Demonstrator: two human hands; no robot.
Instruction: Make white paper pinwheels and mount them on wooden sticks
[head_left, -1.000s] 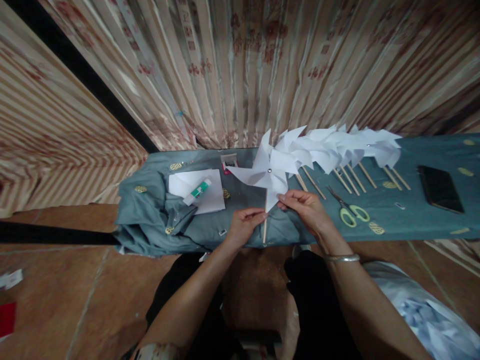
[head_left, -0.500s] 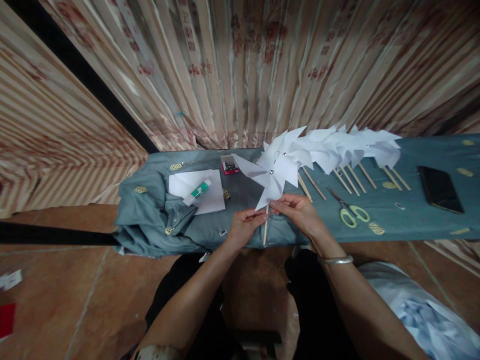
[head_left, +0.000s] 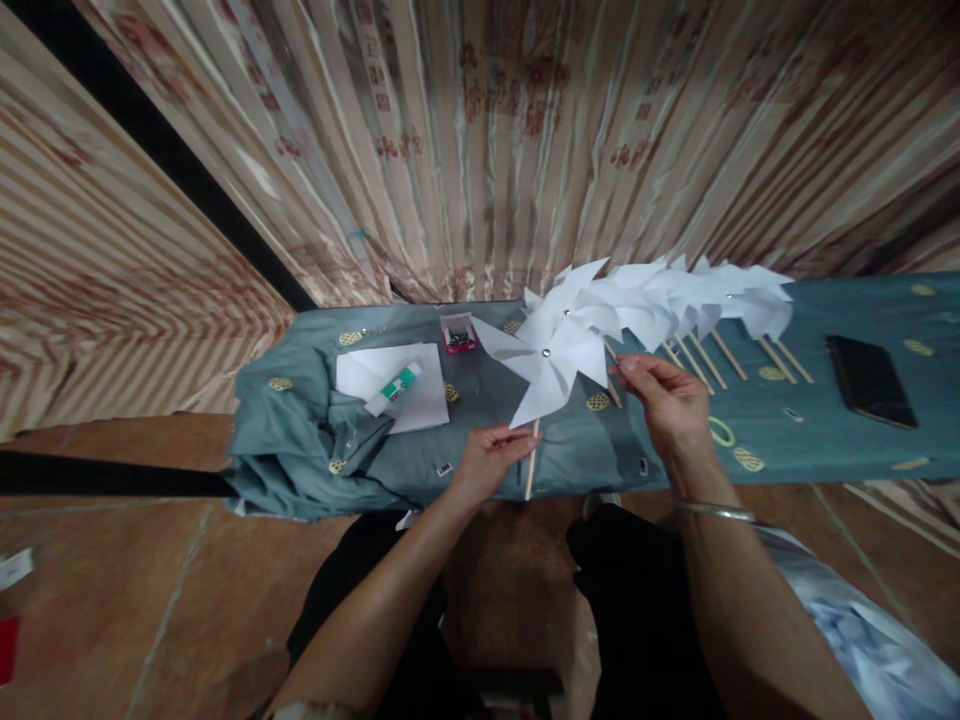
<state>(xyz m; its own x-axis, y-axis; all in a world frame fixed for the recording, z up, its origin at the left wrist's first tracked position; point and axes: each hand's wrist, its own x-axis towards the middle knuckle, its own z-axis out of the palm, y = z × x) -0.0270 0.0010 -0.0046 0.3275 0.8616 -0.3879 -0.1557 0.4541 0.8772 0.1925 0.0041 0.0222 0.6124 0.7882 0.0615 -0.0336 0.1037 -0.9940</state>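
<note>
A white paper pinwheel (head_left: 546, 385) with a shiny pin at its centre is held by its wooden stick in my left hand (head_left: 491, 460), thumb and fingers closed below the blades. My right hand (head_left: 670, 400) pinches at the wooden stick of another pinwheel (head_left: 576, 303), just right of the held one's blades; its fingertips partly hide the contact. More white pinwheels (head_left: 675, 300) lie overlapped in a row to the right, sticks toward me. Under my right wrist, the green-handled scissors (head_left: 721, 432) are mostly hidden, with one handle loop showing.
On the cloth-covered table (head_left: 570, 460), a glue stick (head_left: 397, 385) lies on white paper sheets (head_left: 429, 412). Behind them stands a small open red box (head_left: 458, 335) of dark pins. A black phone (head_left: 870, 380) lies at right. A plastic bag (head_left: 862, 610) is on the floor.
My right hand has left the held pinwheel's stick and moved right to the neighbouring stick, now covering most of the scissors. My left hand keeps its grip, and the pinwheel sits slightly lower.
</note>
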